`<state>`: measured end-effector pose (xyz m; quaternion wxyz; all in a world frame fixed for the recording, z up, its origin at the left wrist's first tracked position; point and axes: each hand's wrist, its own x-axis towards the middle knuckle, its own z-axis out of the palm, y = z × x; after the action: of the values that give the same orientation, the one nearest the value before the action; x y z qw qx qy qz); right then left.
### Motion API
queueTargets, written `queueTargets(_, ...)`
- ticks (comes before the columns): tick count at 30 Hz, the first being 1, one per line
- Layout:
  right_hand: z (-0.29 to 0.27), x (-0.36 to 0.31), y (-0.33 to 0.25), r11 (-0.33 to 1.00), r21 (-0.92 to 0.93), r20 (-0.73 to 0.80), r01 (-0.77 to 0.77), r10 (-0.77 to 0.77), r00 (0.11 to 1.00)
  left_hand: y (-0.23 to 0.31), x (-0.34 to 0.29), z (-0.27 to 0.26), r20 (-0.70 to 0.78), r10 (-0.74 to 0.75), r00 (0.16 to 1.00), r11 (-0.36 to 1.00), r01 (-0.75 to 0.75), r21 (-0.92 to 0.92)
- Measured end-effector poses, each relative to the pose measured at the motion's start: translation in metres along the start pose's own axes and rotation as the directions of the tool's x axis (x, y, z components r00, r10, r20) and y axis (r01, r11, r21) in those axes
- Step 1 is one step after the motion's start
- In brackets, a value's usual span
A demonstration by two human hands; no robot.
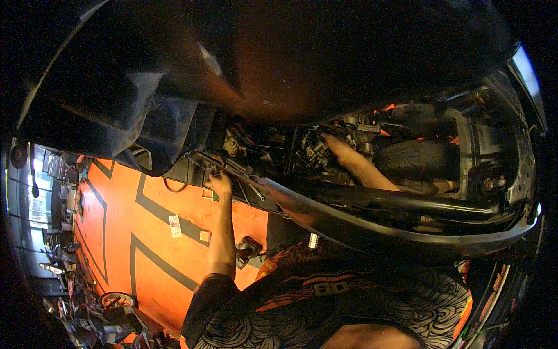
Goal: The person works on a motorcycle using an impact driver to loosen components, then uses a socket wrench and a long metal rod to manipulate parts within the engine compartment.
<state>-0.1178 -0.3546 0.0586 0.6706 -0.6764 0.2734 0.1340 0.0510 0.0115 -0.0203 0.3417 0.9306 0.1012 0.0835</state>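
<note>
My left hand [218, 184] is at the edge of a black ledge [268, 203] on the motor scooter, fingers curled among metal hand tools; what they grip, if anything, I cannot make out. Beside it on the ledge lies a slim wrench [254, 191]. My right hand [332, 143] reaches over the black frame tube [360, 199] into the scooter's open body. Its fingers go down among dark metal engine parts [314, 149] and are hidden there. Right of that forearm is the wide black rear tyre [418, 158].
A curved dark body panel [349, 224] runs between me and the engine. Above hangs a large dark cover [279, 64]. On the orange floor [163, 256] lie a paper slip [175, 225] and a small tan block [204, 236]. Parked motorcycles [104, 320] stand lower left.
</note>
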Motion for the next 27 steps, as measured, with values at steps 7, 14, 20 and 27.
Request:
queueTargets(7,0.011,-0.006,0.001,0.994,0.106,-0.035,0.031,-0.027,0.999,0.033,-0.065,-0.062,-0.024,0.116,0.993,0.922,-0.117,-0.37)
queueTargets(14,0.026,-0.056,-0.038,0.916,0.399,-0.137,0.028,0.03,0.99,0.102,-0.134,-0.133,-0.424,0.553,0.717,0.78,-0.625,-0.039)
queueTargets(20,0.002,-0.032,0.001,0.922,0.349,0.134,0.169,-0.228,0.965,0.187,-0.168,-0.18,-0.238,0.944,0.23,0.159,-0.946,-0.282)
queueTargets(27,-0.013,-0.002,0.034,0.827,0.189,-0.133,0.53,-0.513,0.848,0.317,-0.152,-0.131,0.616,0.784,-0.078,0.406,-0.686,-0.604)
